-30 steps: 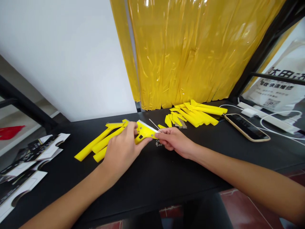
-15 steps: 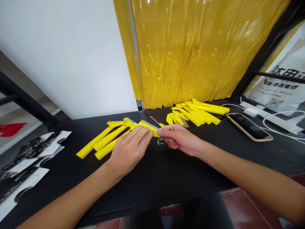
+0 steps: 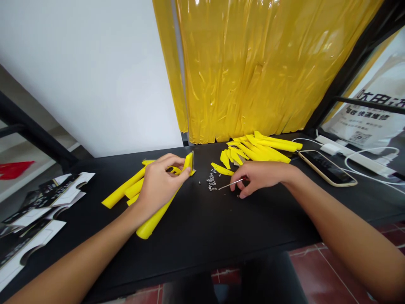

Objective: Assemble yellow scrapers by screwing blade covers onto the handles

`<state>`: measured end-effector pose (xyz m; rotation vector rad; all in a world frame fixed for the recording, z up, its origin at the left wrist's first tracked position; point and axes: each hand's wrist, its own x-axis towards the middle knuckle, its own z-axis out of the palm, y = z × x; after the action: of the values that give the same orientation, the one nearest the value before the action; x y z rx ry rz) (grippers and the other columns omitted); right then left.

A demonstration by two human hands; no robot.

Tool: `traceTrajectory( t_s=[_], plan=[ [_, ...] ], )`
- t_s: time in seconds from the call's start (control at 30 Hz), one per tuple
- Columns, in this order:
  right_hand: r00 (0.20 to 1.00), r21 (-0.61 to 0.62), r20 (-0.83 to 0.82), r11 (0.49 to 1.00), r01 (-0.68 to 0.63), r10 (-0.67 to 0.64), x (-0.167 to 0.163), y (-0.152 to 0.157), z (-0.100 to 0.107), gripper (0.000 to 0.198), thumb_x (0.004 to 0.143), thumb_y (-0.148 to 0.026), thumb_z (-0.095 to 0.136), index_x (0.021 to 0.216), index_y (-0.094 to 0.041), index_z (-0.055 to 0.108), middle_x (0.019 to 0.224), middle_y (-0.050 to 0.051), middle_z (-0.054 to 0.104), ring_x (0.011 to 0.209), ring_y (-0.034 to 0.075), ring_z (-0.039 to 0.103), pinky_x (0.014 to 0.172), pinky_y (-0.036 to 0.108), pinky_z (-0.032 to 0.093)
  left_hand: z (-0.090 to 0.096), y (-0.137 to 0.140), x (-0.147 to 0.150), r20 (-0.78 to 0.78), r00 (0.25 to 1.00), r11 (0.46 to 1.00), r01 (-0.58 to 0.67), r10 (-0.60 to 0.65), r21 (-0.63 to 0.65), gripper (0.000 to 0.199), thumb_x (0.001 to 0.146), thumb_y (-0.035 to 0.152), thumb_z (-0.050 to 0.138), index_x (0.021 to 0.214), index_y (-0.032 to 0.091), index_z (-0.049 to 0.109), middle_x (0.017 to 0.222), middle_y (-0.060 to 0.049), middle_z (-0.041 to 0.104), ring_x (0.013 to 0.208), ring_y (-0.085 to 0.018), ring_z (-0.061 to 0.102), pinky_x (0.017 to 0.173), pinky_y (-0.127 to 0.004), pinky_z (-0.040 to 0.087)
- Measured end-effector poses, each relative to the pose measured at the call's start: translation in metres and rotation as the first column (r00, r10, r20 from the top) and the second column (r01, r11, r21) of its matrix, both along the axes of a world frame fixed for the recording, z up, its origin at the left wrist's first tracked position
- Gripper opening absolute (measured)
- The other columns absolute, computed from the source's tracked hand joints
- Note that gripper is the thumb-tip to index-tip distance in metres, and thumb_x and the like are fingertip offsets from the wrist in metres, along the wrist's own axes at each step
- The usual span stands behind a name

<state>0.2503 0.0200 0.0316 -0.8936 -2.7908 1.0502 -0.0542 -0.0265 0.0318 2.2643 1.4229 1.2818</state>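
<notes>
My left hand (image 3: pixel 164 175) is closed around a yellow scraper-like tool with a metal edge (image 3: pixel 155 220); its handle slopes down toward the table's near side and its head is at my fingertips. My right hand (image 3: pixel 253 178) grips a thin metal rod, possibly a screwdriver (image 3: pixel 228 185), whose handle is mostly hidden in the fingers. The rod's tip points left, close to a cluster of small nuts and screws (image 3: pixel 211 180). A curved yellow cover piece (image 3: pixel 221 169) lies just beyond them. Similar yellow tools (image 3: pixel 122 191) lie behind and left of my left hand.
Small yellow pieces (image 3: pixel 225 159) and a pile of yellow handles (image 3: pixel 268 154) lie at the back right. A phone (image 3: pixel 327 167) and a white power strip (image 3: pixel 357 155) are farther right. Printed cardboard pieces (image 3: pixel 47 236) lie on the left; a white panel (image 3: pixel 126 84) stands behind.
My right hand has moved right and nearer, turning the rod from up-left to down-left. My left hand has tilted the yellow tool, bringing its handle into view, and the curved cover piece now shows separately.
</notes>
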Motion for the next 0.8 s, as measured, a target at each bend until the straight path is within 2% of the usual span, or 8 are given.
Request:
traceTrajectory(
  t_s=[0.17,0.27,0.4,0.47,0.6,0.77,0.8],
  plan=[
    [0.999,0.005,0.043,1.0,-0.028,0.028,-0.006,-0.003,0.0,0.025,0.08,-0.038,0.075,0.1,-0.022,0.076,0.081,0.0,0.073,0.074,0.016,0.065,0.067,0.026,0.045,-0.004,0.007,-0.001,0.217,0.976,0.987,0.038,-0.003,-0.158,0.013,0.076,0.029,0.076,0.079,0.018,0.069,0.081,-0.002,0.071,0.078,-0.018,0.068,0.073,-0.03,0.055],
    [0.999,0.045,0.026,0.998,-0.043,0.042,-0.008,-0.002,-0.005,0.02,0.083,-0.037,0.073,0.095,-0.022,0.076,0.083,0.001,0.074,0.074,0.016,0.066,0.066,0.026,0.045,-0.002,0.009,0.0,0.379,0.925,0.95,0.091,0.031,-0.298,0.02,0.071,0.03,0.082,0.081,0.017,0.071,0.08,-0.003,0.073,0.072,-0.019,0.069,0.07,-0.033,0.057],
    [1.0,0.093,0.01,0.996,-0.005,0.004,-0.011,-0.001,-0.01,0.014,0.083,-0.032,0.071,0.086,-0.021,0.077,0.082,0.001,0.075,0.073,0.016,0.066,0.066,0.026,0.045,0.004,0.007,0.003,0.551,0.824,0.829,0.21,0.136,-0.519,0.032,0.066,0.031,0.087,0.092,0.016,0.075,0.079,-0.004,0.076,0.061,-0.019,0.07,0.065,-0.035,0.06],
    [1.0,0.084,-0.021,0.996,0.012,-0.01,-0.011,-0.001,-0.008,0.012,0.083,-0.029,0.07,0.085,-0.02,0.077,0.079,0.001,0.075,0.071,0.015,0.065,0.066,0.026,0.045,0.004,0.007,0.003,0.598,0.786,0.769,0.282,0.158,-0.573,0.038,0.066,0.032,0.087,0.098,0.016,0.076,0.081,-0.005,0.077,0.062,-0.02,0.072,0.067,-0.035,0.06],
    [0.971,0.089,-0.227,0.991,0.099,-0.076,-0.016,-0.007,0.003,0.015,0.082,-0.03,0.07,0.087,-0.017,0.075,0.079,0.001,0.072,0.067,0.012,0.057,0.061,0.024,0.041,-0.007,0.008,0.004,0.642,0.758,0.692,0.402,0.116,-0.599,0.038,0.069,0.032,0.087,0.102,0.017,0.077,0.091,-0.006,0.078,0.07,-0.02,0.074,0.073,-0.034,0.061],
    [0.792,0.098,-0.578,0.946,0.309,-0.199,-0.041,-0.021,-0.001,0.018,0.081,-0.033,0.075,0.085,-0.015,0.073,0.067,-0.002,0.061,0.052,0.007,0.036,0.048,0.024,0.028,-0.019,-0.001,0.016,0.658,0.753,0.609,0.525,-0.007,-0.594,0.031,0.076,0.035,0.081,0.1,0.015,0.078,0.092,-0.007,0.077,0.077,-0.022,0.073,0.074,-0.035,0.061],
    [0.763,0.104,-0.615,0.938,0.331,-0.201,-0.047,-0.023,-0.005,0.018,0.081,-0.032,0.075,0.086,-0.015,0.074,0.068,-0.002,0.061,0.052,0.007,0.036,0.048,0.024,0.027,-0.02,-0.004,0.019,0.653,0.757,0.61,0.531,-0.029,-0.588,0.03,0.077,0.036,0.08,0.098,0.014,0.078,0.09,-0.007,0.077,0.076,-0.023,0.073,0.073,-0.036,0.061]
  ],
)
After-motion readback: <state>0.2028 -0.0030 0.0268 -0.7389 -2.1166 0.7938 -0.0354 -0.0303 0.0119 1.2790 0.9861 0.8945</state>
